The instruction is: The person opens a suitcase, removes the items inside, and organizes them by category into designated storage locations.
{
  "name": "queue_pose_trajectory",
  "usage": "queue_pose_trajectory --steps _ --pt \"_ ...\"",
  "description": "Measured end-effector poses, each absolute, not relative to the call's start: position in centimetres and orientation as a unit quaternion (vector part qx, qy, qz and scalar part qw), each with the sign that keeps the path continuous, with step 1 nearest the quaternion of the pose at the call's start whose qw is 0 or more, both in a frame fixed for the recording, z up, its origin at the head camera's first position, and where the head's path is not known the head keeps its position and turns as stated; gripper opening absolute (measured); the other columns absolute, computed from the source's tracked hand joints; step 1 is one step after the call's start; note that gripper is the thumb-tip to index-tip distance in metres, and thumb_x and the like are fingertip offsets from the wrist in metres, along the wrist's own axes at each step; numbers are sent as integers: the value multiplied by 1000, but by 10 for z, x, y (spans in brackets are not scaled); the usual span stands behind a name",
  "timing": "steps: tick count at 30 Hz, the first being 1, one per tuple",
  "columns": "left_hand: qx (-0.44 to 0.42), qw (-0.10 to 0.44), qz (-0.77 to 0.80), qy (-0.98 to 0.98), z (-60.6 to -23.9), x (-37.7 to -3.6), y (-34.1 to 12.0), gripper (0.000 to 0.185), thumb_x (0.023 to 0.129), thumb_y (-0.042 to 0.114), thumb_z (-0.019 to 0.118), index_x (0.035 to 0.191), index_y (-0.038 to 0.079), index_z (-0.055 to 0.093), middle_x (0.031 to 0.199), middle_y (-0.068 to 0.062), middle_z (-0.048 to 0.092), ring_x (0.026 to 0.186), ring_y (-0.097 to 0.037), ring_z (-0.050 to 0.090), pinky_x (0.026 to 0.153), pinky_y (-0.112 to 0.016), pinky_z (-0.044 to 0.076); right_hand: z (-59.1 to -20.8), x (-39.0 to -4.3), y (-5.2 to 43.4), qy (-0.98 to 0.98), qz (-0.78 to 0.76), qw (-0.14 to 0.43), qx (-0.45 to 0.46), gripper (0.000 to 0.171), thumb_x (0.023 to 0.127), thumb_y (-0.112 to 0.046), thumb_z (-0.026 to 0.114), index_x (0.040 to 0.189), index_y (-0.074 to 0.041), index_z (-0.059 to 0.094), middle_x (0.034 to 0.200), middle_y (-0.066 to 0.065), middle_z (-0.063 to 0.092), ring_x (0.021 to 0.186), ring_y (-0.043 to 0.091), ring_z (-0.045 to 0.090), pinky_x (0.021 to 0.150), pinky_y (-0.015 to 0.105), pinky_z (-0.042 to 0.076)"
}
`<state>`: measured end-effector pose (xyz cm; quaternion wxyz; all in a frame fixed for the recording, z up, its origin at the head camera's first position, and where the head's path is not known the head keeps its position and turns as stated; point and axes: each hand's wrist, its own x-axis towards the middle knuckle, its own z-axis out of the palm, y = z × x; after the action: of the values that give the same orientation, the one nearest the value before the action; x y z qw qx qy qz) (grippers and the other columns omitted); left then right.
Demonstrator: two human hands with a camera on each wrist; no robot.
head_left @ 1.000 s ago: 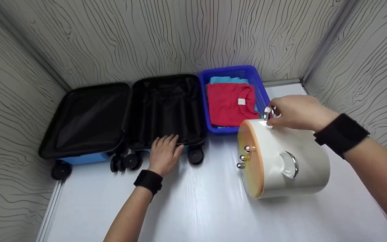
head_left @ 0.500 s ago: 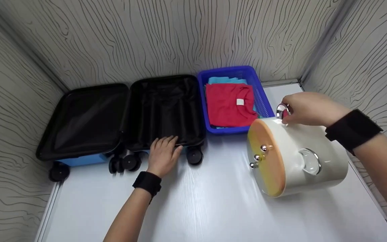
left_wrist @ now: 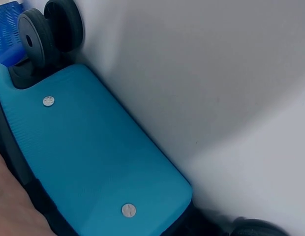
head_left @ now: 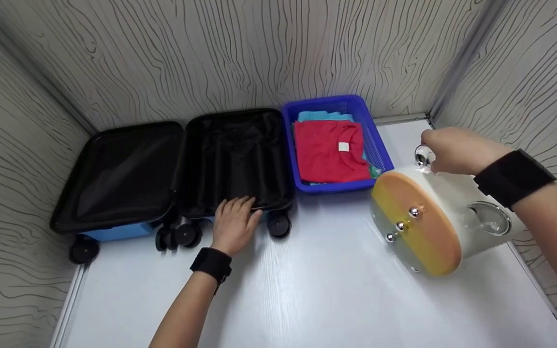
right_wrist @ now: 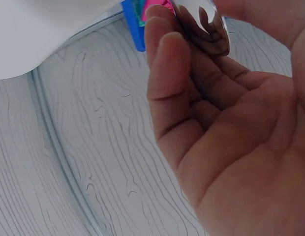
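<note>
A white drum-shaped case (head_left: 452, 212) with an orange-yellow round face and three chrome studs lies on its side at the table's right. My right hand (head_left: 445, 147) grips its chrome handle (head_left: 422, 155), which also shows in the right wrist view as the chrome handle (right_wrist: 204, 27) between fingertips and thumb. A small blue suitcase (head_left: 177, 166) lies open and black-lined at the back left. My left hand (head_left: 234, 222) rests flat on the near rim of its right half; the left wrist view shows the blue shell (left_wrist: 88, 157) and a wheel (left_wrist: 37, 42).
A blue basket (head_left: 380, 150) with a folded red shirt (head_left: 329, 150) over teal cloth stands between suitcase and white case. Wood-grain walls close in the white table (head_left: 307, 295) at the back and both sides.
My right hand has carried the white case to the right, toward the right wall, and its round face has turned more toward me. The left hand has stayed on the suitcase rim.
</note>
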<state>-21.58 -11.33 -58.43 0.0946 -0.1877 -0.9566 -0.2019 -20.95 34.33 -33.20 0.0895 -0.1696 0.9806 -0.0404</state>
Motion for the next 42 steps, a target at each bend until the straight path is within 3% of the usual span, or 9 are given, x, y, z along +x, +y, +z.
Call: queue_pose_trajectory --steps 10,14,24,31,42 --pt "-189 93 -193 -958 -584 -216 -114 52 108 46 46 144 10 59 145 -11 57 137 -33 47 120 -55 22 -337 -216 356 983 0 66 -169 17 78 17 57 84 1 56 72 11 57 66 33 57 64 54 50" --pt "-186 89 -195 -959 -584 -215 -114 52 108 46 46 144 10 59 145 -11 57 139 -33 45 121 -54 20 -342 -222 359 983 33 40 -178 16 78 17 60 78 1 58 69 12 58 64 34 57 64 55 50" --pt "-184 83 -203 -958 -586 -215 -114 53 108 47 47 144 10 59 145 -12 56 140 -35 43 121 -54 18 -353 -233 362 989 56 21 -138 14 83 16 59 90 7 53 77 23 57 74 46 58 64 61 52" --pt "-183 83 -203 -958 -587 -216 -114 53 107 47 47 144 10 59 145 -13 56 140 -36 43 121 -55 18 -356 -244 368 990 48 10 -133 15 84 13 61 95 6 55 77 22 59 77 47 58 66 62 50" --pt "-180 81 -198 -960 -587 -216 -112 54 107 48 48 144 11 58 146 -12 55 142 -36 41 121 -55 17 -371 -259 370 986 95 -58 -126 16 84 7 70 86 6 54 77 24 60 77 45 58 62 58 53"
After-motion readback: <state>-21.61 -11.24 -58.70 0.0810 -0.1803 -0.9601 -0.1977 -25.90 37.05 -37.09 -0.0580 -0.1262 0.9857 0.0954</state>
